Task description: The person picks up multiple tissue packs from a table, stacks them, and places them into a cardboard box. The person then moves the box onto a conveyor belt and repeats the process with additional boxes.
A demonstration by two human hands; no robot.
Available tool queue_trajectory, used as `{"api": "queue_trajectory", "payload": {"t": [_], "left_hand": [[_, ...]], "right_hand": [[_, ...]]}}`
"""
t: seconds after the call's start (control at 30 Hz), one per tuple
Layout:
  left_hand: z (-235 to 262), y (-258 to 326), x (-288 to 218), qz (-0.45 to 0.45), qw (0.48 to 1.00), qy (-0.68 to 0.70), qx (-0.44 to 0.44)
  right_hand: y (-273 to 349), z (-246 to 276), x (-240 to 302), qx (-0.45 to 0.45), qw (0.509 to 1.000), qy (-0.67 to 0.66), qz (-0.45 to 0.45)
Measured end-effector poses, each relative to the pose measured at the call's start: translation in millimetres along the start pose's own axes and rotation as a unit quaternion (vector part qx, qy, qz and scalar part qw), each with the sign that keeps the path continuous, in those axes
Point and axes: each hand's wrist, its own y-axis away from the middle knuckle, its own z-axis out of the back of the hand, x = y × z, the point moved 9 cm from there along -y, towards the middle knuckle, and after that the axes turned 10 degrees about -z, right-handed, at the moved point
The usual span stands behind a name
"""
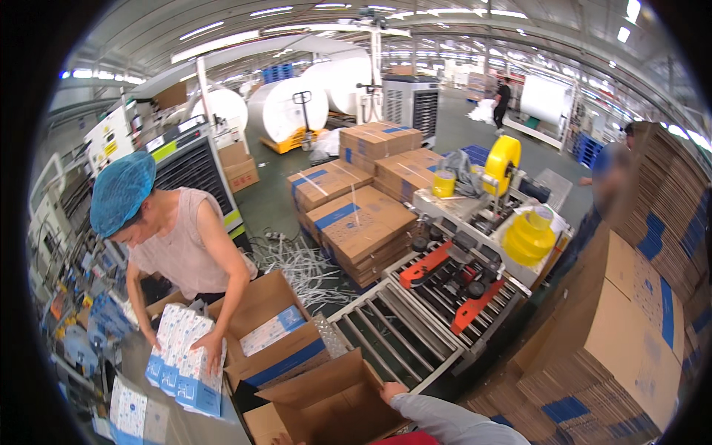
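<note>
An open cardboard box with raised flaps stands right in front of me; its inside looks bare and brown. My right hand grips the box's right-hand upper edge, the grey-sleeved arm coming in from the lower right. Only the fingertips of my left hand show at the bottom edge, by the near left flap, so their grip is hidden. Beyond this box sits a second open carton with a blue stripe, holding a blue-and-white pack.
A co-worker in a blue hair net holds several blue-and-white packs over a metal table. A roller conveyor with a taping machine lies ahead right. Flattened cartons are stacked at right, sealed boxes beyond.
</note>
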Motion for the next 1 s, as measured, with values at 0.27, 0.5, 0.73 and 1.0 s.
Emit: {"api": "queue_trajectory", "payload": {"t": [0.27, 0.5, 0.73, 1.0], "left_hand": [[139, 44, -232, 0.148, 0.983, 0.107, 0.005], [161, 59, -245, 0.063, 0.953, 0.05, -0.293], [153, 71, -234, 0.155, 0.946, 0.11, -0.263], [62, 78, -18, 0.138, 0.981, 0.09, -0.1]], "right_hand": [[6, -27, 38, 0.074, 0.996, -0.002, 0.044], [16, -27, 33, 0.017, 0.992, -0.02, 0.122], [19, -57, 12, 0.191, 0.973, -0.017, 0.128], [30, -35, 32, 0.2, 0.961, -0.025, 0.189]]}}
